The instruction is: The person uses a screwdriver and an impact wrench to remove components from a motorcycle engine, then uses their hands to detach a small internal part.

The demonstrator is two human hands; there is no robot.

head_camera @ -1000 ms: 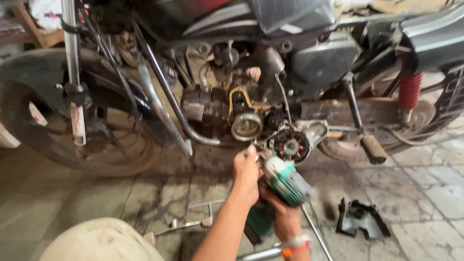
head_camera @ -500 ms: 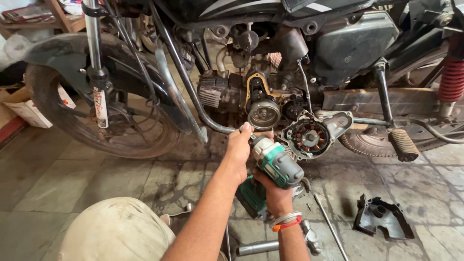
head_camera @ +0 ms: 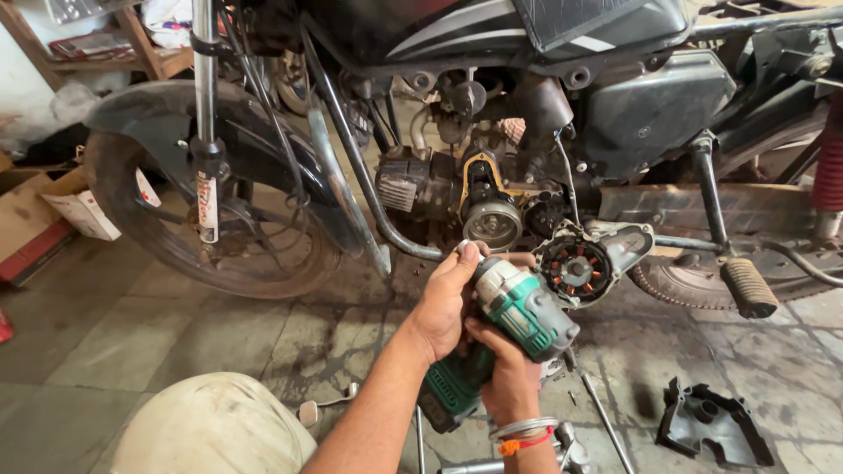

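**Both Hands Gripping the Cordless Driver at the Engine Side**

The left hand [head_camera: 443, 303] is reaching in from the near left, forearm angled up toward the motorcycle [head_camera: 492, 79]. Its fingers are wrapping over the front end of the green cordless driver [head_camera: 518, 312], with the thumb lying along the nose of the tool. The right hand [head_camera: 505, 373] is closing around the handle from below, wrist bent upward and wearing an orange band and metal bangles.

The driver is sitting between the two hands, tilted so that its nose is pointing up and to the far left, toward the round silver engine cover [head_camera: 492, 224]. The nose is lying just below that cover; contact cannot be confirmed.

The stator plate with copper coils [head_camera: 575, 268] is hanging just to the right of the driver. A black plastic cover [head_camera: 711, 426] is lying on the stained tile floor [head_camera: 176, 325] at the near right. The front wheel [head_camera: 219, 228] is standing at the far left. The person's knee [head_camera: 211, 426] is showing at the near left.
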